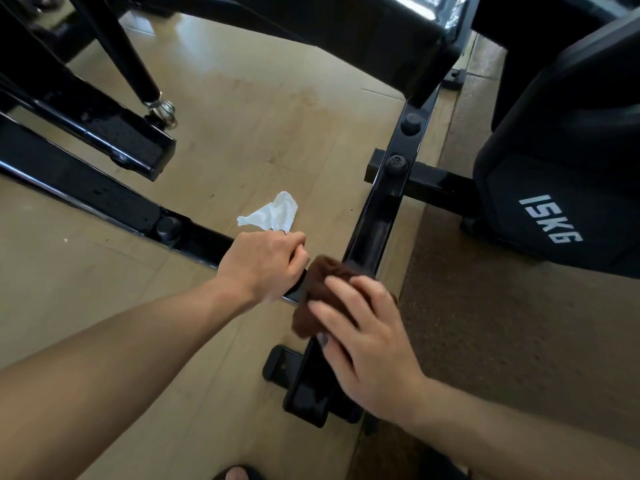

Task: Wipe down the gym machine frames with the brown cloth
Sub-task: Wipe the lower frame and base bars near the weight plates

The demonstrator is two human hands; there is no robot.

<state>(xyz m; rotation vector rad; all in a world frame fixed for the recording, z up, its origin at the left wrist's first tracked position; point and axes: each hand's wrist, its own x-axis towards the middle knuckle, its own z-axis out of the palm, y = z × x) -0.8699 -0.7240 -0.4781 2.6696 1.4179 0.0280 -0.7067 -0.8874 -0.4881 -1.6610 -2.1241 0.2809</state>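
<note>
The right hand's (pixel 367 337) fingers (pixel 341 315) lie nearly straight and spread, pressing the brown cloth (pixel 318 292) onto a black frame bar (pixel 375 216) where it meets a second bar (pixel 86 188) coming in from the left. The cloth is bunched over that joint, partly hidden under the hand. The left hand (pixel 263 263) is just beside the cloth, its fingers (pixel 298 259) curled over the second bar and gripping it.

On the wood floor (pixel 242 126) just beyond the left hand lies a crumpled white tissue (pixel 273 213), apart from the frame. Two round bolt caps (pixel 410 123) sit on the first bar farther up. A cross tube sticks out to the right there toward a black weight plate (pixel 561 188) marked 15KG, which stands on a brown mat (pixel 502 327). More black frame pieces (pixel 114 133) and a slanted leg with a metal foot (pixel 162 109) fill the upper left.
</note>
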